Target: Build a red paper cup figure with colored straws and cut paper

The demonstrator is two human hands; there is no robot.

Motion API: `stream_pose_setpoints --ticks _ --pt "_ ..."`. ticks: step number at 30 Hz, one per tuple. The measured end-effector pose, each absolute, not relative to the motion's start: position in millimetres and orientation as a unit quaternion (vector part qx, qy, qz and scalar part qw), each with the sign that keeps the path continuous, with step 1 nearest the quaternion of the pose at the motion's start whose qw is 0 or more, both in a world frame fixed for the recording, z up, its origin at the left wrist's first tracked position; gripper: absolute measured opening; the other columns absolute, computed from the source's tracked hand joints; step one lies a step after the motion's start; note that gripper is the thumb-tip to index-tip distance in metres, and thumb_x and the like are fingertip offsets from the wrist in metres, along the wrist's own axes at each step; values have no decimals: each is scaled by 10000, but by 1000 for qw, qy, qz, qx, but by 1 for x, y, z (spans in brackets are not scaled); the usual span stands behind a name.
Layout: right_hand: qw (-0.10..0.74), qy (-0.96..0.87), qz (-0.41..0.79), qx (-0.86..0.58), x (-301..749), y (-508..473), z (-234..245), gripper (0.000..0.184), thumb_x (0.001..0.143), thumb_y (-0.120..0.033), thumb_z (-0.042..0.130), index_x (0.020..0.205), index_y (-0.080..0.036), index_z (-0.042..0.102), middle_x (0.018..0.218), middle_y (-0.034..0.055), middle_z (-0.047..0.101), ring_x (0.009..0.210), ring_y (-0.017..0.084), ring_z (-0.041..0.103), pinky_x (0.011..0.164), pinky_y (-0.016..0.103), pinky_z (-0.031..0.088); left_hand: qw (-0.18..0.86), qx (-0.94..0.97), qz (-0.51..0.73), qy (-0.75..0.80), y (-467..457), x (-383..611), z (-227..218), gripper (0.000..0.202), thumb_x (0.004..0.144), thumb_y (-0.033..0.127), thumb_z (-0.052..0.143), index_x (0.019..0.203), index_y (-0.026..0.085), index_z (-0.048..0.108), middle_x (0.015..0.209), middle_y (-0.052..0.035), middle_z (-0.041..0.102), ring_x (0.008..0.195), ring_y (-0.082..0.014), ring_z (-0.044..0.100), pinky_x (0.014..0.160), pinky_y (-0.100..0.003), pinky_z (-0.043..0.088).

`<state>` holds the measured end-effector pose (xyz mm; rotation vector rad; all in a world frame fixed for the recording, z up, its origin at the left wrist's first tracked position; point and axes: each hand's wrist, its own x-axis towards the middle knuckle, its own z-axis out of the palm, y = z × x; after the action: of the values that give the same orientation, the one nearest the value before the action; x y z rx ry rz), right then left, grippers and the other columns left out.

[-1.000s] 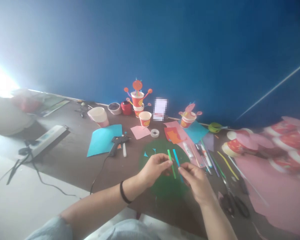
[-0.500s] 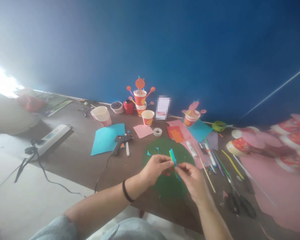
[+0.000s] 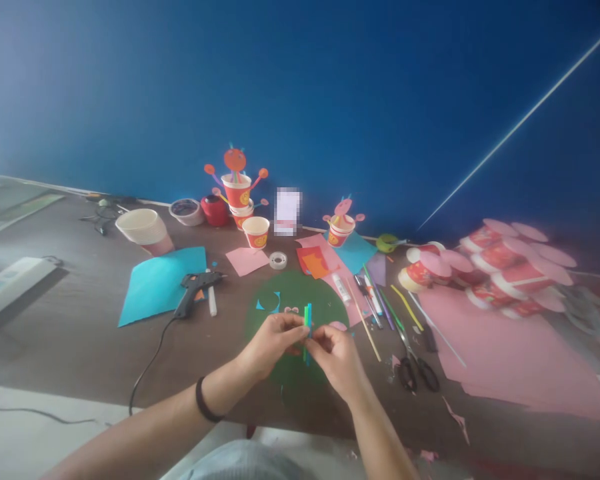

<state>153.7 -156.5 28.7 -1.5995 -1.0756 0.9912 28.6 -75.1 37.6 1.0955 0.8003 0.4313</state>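
My left hand [image 3: 273,343] and my right hand [image 3: 335,357] meet above a dark green paper sheet [image 3: 325,300] on the brown table [image 3: 70,333]. Both pinch a green strip and a blue strip [image 3: 307,317] pressed side by side and standing upright between the fingertips. A black band circles my left wrist. Small blue and pink paper cut-outs [image 3: 270,303] lie on the green sheet just beyond the hands.
A black glue gun [image 3: 195,287] with its cord lies on a light blue sheet [image 3: 155,287] to the left. Decorated paper cups [image 3: 237,193], a tape roll [image 3: 278,260], pens, sticks and scissors [image 3: 417,370] lie around. Pink paper [image 3: 505,353] and stacked cups fill the right. A power strip [image 3: 5,283] sits far left.
The green and blue strips, held apart a second ago, are now pressed together between both hands. The camera has turned to the right, shifting everything leftward in view.
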Motion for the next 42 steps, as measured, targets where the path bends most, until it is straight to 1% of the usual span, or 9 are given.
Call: stream_pose_setpoints --ticks 9,13,16,19,22,25,26,30,42 --pt "451 -457 396 -656 148 -173 28 181 811 -364 584 843 -186 583 750 17 637 638 145 569 572 237 422 762 483 222 370 -77 27 34 257 688 378 687 720 134 614 666 18 559 599 -90 519 557 -202 438" --pt "447 -439 422 -655 148 -177 25 185 837 -361 547 790 -186 583 714 21 640 634 154 588 567 242 428 749 489 222 387 -77 27 34 251 683 369 698 734 135 621 635 24 553 568 -80 506 528 -188 427" --pt "435 -431 417 -672 165 -182 30 217 841 -396 530 814 -189 589 679 17 633 553 145 563 498 239 405 743 496 227 388 -75 24 37 278 717 388 671 827 133 658 718 -8 602 624 -95 536 549 -191 440" --pt "429 -408 311 -744 204 -190 43 299 829 -465 521 898 -183 590 701 43 651 564 168 583 502 254 413 740 486 244 397 -72 18 43 330 748 404 644 954 147 659 858 -43 636 712 -111 559 568 -188 450" --pt "437 -355 100 -820 254 -196 56 356 822 -493 503 956 -175 593 704 70 669 659 210 626 606 278 449 741 476 243 406 -72 11 46 355 759 416 632 1001 156 651 878 -48 635 726 -113 557 562 -181 448" --pt "375 -333 -86 -861 299 -193 51 402 834 -468 455 1016 -145 611 796 117 687 731 236 633 683 305 446 744 469 245 407 -74 6 45 349 756 415 636 990 156 647 824 -35 616 707 -112 550 555 -180 447" --pt "325 -336 -98 -878 311 -191 44 417 844 -457 422 1049 -143 605 831 123 691 770 243 635 698 310 444 746 468 244 407 -75 4 45 338 750 409 644 971 153 647 796 -29 608 693 -110 546 550 -179 446" --pt "250 -358 -39 -899 343 -185 9 330 756 -437 521 902 -191 684 741 81 708 707 249 639 622 301 438 747 464 240 411 -76 -2 41 309 728 393 669 910 145 644 735 -17 587 640 -97 526 530 -171 438" --pt "96 -316 3 -944 368 -212 -28 236 803 -320 481 893 -212 670 911 91 703 806 231 644 608 281 400 758 451 229 412 -77 -12 29 293 752 402 643 921 162 644 760 -24 586 660 -100 530 518 -161 430"
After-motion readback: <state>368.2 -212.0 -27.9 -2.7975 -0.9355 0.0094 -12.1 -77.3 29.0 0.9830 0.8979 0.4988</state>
